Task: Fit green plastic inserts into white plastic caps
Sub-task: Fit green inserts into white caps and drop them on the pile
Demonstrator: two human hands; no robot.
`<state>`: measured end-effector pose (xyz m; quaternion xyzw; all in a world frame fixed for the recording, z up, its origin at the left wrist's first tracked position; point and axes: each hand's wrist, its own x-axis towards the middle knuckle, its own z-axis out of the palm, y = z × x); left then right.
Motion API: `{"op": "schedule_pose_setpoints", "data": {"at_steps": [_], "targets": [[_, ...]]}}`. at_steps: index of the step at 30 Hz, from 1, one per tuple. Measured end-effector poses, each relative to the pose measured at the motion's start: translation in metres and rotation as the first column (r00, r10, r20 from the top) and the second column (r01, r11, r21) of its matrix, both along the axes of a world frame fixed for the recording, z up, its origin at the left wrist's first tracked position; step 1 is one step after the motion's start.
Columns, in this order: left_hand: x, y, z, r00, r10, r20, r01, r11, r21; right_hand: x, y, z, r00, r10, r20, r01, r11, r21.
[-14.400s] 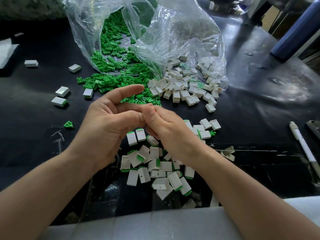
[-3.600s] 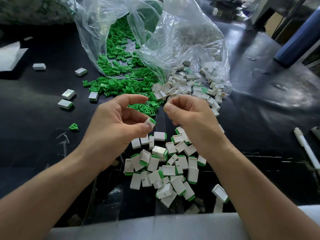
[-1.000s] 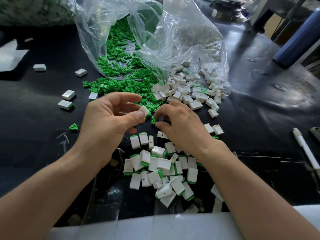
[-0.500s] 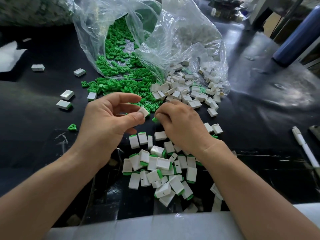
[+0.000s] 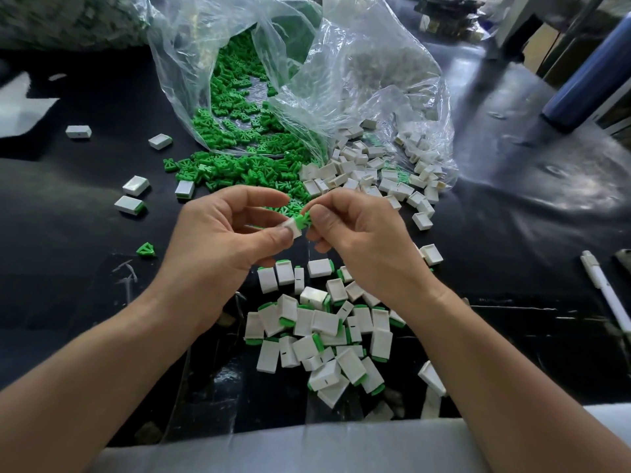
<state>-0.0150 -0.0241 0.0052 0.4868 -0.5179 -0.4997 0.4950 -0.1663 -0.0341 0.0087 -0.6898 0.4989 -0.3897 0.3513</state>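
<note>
Left grip [image 5: 222, 240] is pinching the white cap [image 5: 293, 228], 12 o'clock of the finished pile [image 5: 321, 336]; right grip [image 5: 358, 233] is pinching the green insert [image 5: 303, 220] at its 2 o'clock, and a tilted entry could be jamming it

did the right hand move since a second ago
Yes. The right hand lifted up from the near edge of the pile of loose green inserts, bringing one green insert to the white cap in the left hand.

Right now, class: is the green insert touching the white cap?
Touching. Head view: the green insert meets the white cap at its open end, with no gap visible.
</note>
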Motion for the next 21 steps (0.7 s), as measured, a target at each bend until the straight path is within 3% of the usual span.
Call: {"op": "schedule_pose_setpoints", "data": {"at_steps": [13, 21], "targets": [[-0.0007, 0.0026, 0.0034, 1.000, -0.007, -0.016, 0.007, 1.000, 0.007, -0.0011, 0.0040, 0.0015, 0.994, 0.021, -0.111, -0.024, 0.999, -0.027], [-0.0013, 0.0032, 0.0046, 0.999, -0.013, -0.032, 0.013, 1.000, 0.010, -0.0015, 0.0032, 0.0021, 0.991, 0.054, -0.119, -0.038, 0.990, 0.135]]}}
